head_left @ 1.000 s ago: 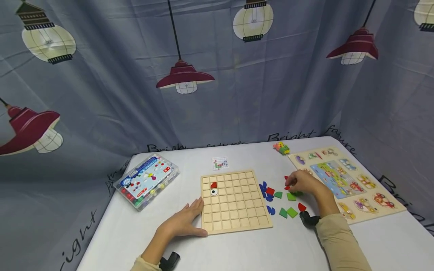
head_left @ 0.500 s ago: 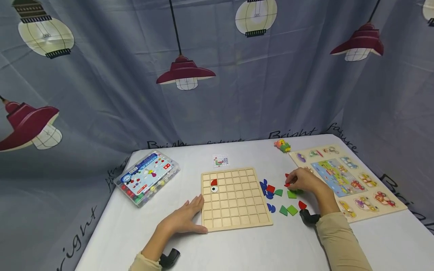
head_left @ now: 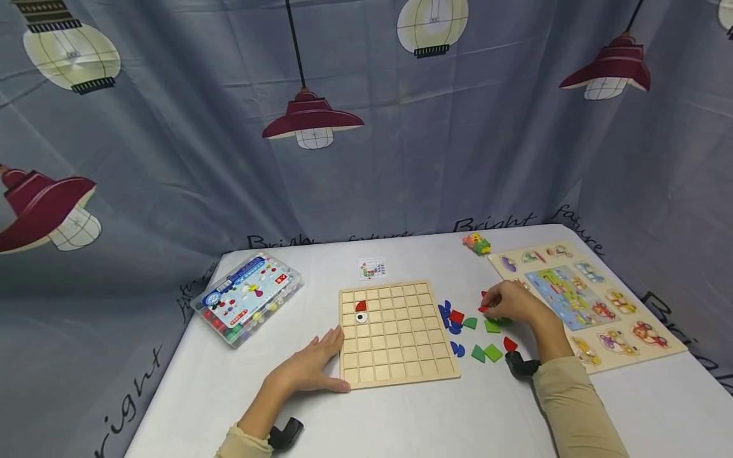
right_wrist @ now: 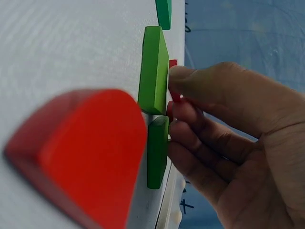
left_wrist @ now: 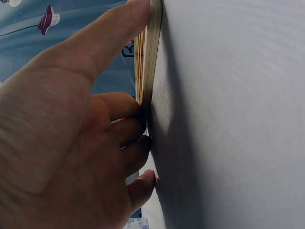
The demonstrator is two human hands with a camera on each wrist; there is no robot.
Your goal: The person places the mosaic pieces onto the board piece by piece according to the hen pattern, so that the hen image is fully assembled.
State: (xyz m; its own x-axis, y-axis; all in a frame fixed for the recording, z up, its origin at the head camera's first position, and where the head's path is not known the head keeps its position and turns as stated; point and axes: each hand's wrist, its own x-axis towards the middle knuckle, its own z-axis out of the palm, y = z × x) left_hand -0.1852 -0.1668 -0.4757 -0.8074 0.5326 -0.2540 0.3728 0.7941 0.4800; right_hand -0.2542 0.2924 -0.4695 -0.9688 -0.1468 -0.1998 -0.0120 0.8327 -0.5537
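Note:
In the head view my left hand (head_left: 309,367) lies at the near left corner of a wooden grid board (head_left: 401,343), fingers straight along the left edge and thumb at the front edge. The left wrist view shows that thumb against the board's side (left_wrist: 153,57). A red quarter-round piece (head_left: 361,306) and a white tile with a black dot (head_left: 361,317) sit in the board's upper left cells. To the right, my right hand (head_left: 512,301) pinches a small red piece (right_wrist: 175,93) between thumb and fingertips; its shape is mostly hidden. Two green pieces (right_wrist: 155,71) lie just before the fingers.
Blue pieces (head_left: 458,349), a red square (head_left: 456,317) and a red quarter-round (head_left: 510,344) lie between board and right hand. A picture puzzle (head_left: 624,337) stands right, a clear box (head_left: 252,299) left. A pattern card (head_left: 372,268) and a small colourful toy (head_left: 477,243) are behind.
The right fingertips have shifted slightly left with the red piece at them. The left hand stays at the board's corner. The head view has tilted down a little.

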